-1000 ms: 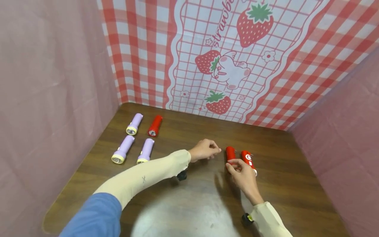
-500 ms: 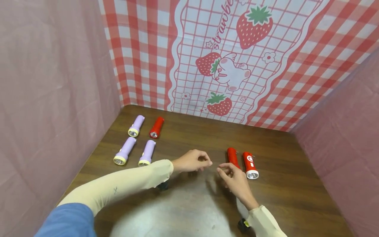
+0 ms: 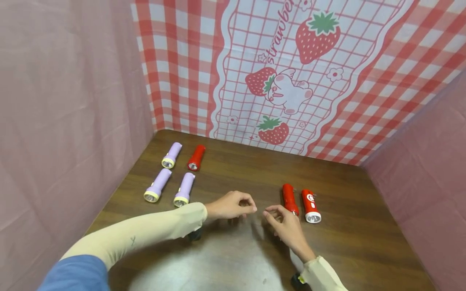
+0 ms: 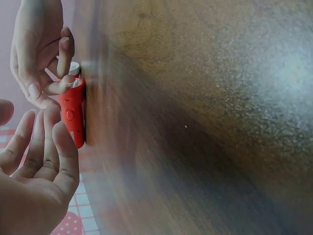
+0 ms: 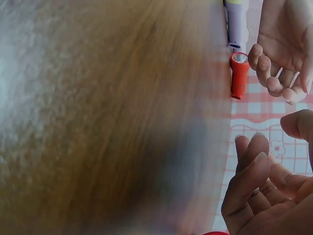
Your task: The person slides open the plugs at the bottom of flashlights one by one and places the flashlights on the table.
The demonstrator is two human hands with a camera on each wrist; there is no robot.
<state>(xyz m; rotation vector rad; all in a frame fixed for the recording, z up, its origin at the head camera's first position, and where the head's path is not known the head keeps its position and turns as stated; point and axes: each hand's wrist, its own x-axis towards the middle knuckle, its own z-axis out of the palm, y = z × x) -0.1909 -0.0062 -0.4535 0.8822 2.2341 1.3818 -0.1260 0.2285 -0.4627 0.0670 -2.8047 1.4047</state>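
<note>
My left hand (image 3: 231,205) hovers over the middle of the table, fingers loosely bent and holding nothing. Facing it, with a small gap between the fingertips, is my right hand (image 3: 288,229), also holding nothing. Just beyond the right hand lies a plain red flashlight (image 3: 289,198), its lens end partly covered by that hand in the head view. Beside it to the right is a red flashlight with a white head (image 3: 310,204). In the left wrist view, the red flashlight (image 4: 72,110) shows behind both hands.
At the left of the wooden table (image 3: 240,165) lie three purple flashlights (image 3: 185,188) with pale yellow heads and another red flashlight (image 3: 197,157). A strawberry-print checked cloth (image 3: 182,81) hangs at the back; pink curtains (image 3: 73,101) flank both sides.
My left hand has drawn back left and toward me, away from the red flashlights. The right hand has shifted slightly left and nearer, uncovering more of both. The flashlights have stayed put.
</note>
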